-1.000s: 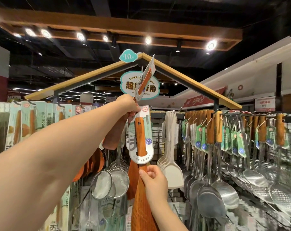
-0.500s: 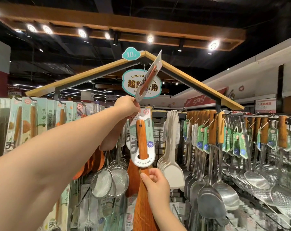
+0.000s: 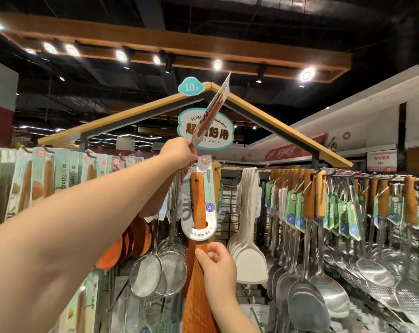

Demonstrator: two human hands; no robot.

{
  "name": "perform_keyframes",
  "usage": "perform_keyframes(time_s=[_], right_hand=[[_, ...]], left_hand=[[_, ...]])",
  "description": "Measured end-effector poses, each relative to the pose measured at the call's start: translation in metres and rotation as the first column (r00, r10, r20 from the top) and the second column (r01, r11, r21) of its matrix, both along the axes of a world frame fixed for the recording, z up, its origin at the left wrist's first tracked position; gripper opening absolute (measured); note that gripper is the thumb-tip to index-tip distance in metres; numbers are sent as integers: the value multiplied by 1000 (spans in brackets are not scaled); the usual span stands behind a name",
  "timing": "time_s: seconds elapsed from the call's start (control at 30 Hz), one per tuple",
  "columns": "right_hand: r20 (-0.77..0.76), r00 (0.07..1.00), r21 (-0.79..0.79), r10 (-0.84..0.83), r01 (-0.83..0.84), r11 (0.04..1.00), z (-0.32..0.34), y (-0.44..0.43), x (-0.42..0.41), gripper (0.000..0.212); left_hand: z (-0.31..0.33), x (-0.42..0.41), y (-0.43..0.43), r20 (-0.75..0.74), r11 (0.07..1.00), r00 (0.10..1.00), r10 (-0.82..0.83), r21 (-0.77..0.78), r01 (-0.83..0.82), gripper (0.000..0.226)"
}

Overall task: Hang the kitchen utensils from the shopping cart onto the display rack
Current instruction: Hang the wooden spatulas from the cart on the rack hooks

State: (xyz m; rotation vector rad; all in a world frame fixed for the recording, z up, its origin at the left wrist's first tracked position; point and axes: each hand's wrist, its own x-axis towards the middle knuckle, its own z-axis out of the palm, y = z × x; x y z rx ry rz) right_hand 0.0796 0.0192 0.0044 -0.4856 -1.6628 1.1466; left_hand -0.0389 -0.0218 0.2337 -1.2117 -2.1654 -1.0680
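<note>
at frame centre a reddish-brown wooden spatula (image 3: 198,203), sleeved in a pale green-and-white card, stands upright against the metal display rack (image 3: 362,174). the right hand (image 3: 219,270) pinches its broad blade, lower centre. the left hand (image 3: 179,152) grips a second carded wooden utensil (image 3: 209,114), tilted up-right.

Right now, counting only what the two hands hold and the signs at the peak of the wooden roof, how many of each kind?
Carded wooden utensils in hand: 2 (raised utensil in left hand, spatula in right hand)
Roof signs: 2 (cloud price tag, oval sign)
Total: 4
</note>
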Motion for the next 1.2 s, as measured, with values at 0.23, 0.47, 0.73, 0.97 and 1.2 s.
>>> perform_keyframes(time_s=[0.23,0.47,0.73,0.97,1.2], right_hand=[[-7,999,-70,42,-42,997,-3,7,-15,15],[189,982,-73,-24,38,997,2,28,-43,13],[424,905,-102,-35,87,991,5,77,-90,22],[306,951,-323,-47,150,935,3,94,-98,41],[-384,896,-384,-225,67,921,61,20,-34,40]], left_hand=[[-4,2,-3,53,998,997,-50,44,47,17],[-33,13,-23,141,950,963,-230,249,191,14],[-84,20,-44,267,939,922,-280,275,206,11],[-126,19,-54,355,907,851,-387,311,283,8],[-131,38,-58,450,851,728,-518,362,381,23]])
